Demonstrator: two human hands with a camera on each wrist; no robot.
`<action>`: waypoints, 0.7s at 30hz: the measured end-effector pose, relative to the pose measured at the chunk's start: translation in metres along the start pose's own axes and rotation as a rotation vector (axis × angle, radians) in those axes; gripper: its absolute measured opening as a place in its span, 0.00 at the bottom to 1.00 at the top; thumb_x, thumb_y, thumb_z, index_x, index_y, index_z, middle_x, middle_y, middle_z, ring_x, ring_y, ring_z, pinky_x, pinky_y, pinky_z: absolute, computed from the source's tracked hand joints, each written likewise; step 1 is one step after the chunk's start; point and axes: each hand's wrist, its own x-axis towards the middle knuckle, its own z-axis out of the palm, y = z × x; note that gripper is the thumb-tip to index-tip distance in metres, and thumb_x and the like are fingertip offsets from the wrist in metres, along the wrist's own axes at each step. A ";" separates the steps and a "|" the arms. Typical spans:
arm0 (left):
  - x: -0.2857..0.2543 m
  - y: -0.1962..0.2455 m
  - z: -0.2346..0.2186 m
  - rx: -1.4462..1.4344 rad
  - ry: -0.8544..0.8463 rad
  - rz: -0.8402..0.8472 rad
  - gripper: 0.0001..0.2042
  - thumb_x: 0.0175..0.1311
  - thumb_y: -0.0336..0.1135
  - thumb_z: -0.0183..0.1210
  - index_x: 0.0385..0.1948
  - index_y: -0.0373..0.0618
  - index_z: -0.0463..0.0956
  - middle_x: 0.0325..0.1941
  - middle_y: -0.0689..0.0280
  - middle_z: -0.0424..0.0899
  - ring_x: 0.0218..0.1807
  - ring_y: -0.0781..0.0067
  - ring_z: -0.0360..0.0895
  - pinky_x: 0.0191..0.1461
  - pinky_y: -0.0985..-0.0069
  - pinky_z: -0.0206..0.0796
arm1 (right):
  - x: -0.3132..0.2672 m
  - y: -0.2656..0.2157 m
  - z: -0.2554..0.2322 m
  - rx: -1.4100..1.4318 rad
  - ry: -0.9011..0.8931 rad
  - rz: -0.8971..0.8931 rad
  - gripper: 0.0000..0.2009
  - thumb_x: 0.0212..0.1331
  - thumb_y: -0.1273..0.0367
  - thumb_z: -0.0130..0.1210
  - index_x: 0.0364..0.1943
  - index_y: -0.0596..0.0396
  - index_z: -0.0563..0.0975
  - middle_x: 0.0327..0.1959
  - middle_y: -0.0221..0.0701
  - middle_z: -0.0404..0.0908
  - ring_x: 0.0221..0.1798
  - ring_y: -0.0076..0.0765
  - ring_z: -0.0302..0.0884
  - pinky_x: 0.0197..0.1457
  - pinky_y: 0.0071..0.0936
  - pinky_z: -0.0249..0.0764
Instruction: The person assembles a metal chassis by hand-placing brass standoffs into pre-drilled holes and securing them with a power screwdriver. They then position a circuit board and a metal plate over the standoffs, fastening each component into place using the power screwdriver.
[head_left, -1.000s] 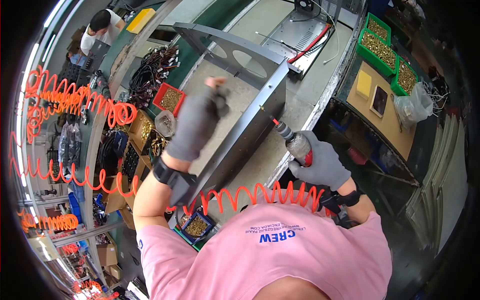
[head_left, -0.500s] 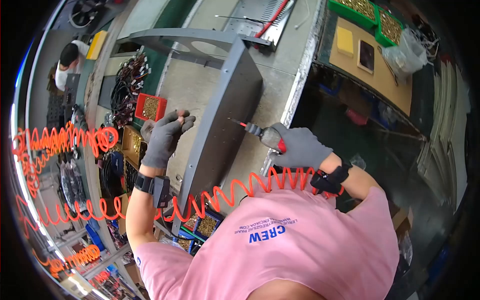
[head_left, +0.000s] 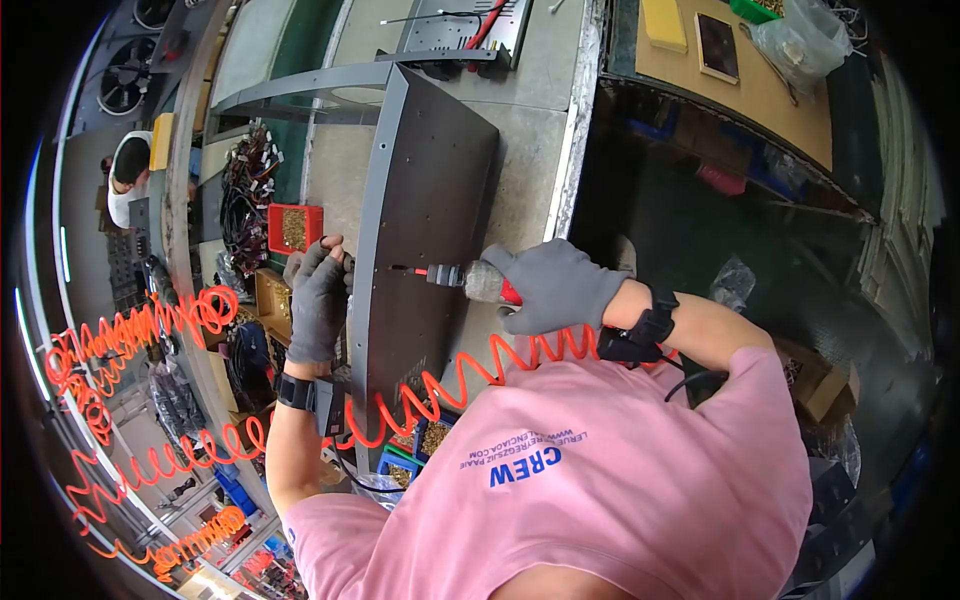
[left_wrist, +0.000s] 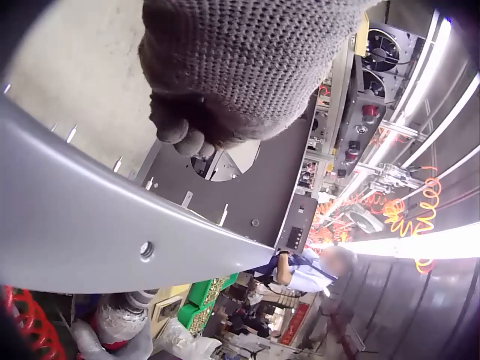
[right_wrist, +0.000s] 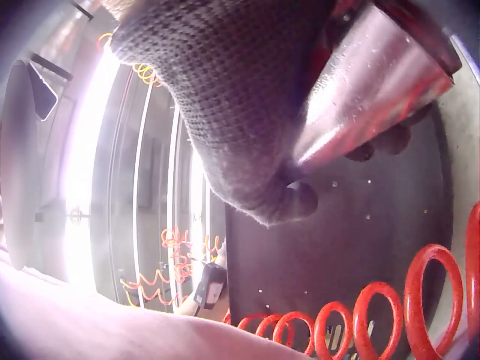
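Observation:
In the head view my gloved right hand [head_left: 565, 287] grips a pneumatic screwdriver [head_left: 485, 281], its bit pointing left at the dark side of a grey metal panel [head_left: 435, 180], by the long flange. Whether the bit touches is unclear. My gloved left hand [head_left: 320, 310] is on the flange's other side, fingers curled close to it; nothing held can be made out. In the left wrist view that hand [left_wrist: 240, 67] has bent fingertips above the frame [left_wrist: 112, 225] with its pins. The right wrist view shows my right hand [right_wrist: 232, 97] round the tool's metal body [right_wrist: 375, 82].
A red coiled hose [head_left: 510, 360] crosses before my shirt. Beyond the panel lies a perforated metal tray [head_left: 465, 30]. A red bin of fasteners [head_left: 295, 229] and cable bundles [head_left: 245, 200] are at left. A side table at right holds a phone [head_left: 717, 47] and yellow block [head_left: 664, 24].
The view has shifted, so the panel stands further left. My left hand has come down to the flange, and the screwdriver's bit is closer to the panel, now pointing almost straight left.

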 end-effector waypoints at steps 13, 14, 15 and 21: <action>-0.004 -0.007 -0.021 -0.085 -0.077 0.038 0.12 0.64 0.30 0.49 0.47 0.35 0.69 0.34 0.64 0.75 0.33 0.75 0.74 0.39 0.80 0.67 | 0.005 -0.013 -0.005 -0.019 -0.052 0.030 0.24 0.41 0.60 0.54 0.42 0.61 0.66 0.18 0.40 0.75 0.24 0.47 0.76 0.29 0.38 0.71; -0.005 -0.007 -0.021 -0.042 -0.056 0.031 0.12 0.64 0.31 0.49 0.46 0.35 0.69 0.33 0.64 0.75 0.33 0.76 0.73 0.37 0.80 0.67 | 0.006 -0.014 -0.005 -0.022 -0.053 0.031 0.24 0.41 0.60 0.54 0.42 0.61 0.66 0.18 0.40 0.75 0.24 0.47 0.76 0.29 0.38 0.71; -0.007 -0.006 -0.018 0.002 -0.034 0.024 0.13 0.65 0.32 0.49 0.46 0.35 0.70 0.33 0.64 0.75 0.32 0.76 0.73 0.36 0.81 0.67 | 0.006 -0.014 -0.004 -0.029 -0.048 0.032 0.24 0.42 0.60 0.54 0.42 0.62 0.66 0.19 0.40 0.75 0.24 0.47 0.76 0.29 0.38 0.71; -0.009 -0.009 -0.018 0.094 -0.079 0.035 0.13 0.65 0.32 0.49 0.46 0.33 0.69 0.35 0.63 0.76 0.34 0.76 0.75 0.39 0.79 0.68 | 0.007 -0.018 -0.006 -0.053 -0.048 0.041 0.26 0.42 0.59 0.54 0.45 0.62 0.66 0.19 0.40 0.75 0.25 0.48 0.76 0.29 0.39 0.71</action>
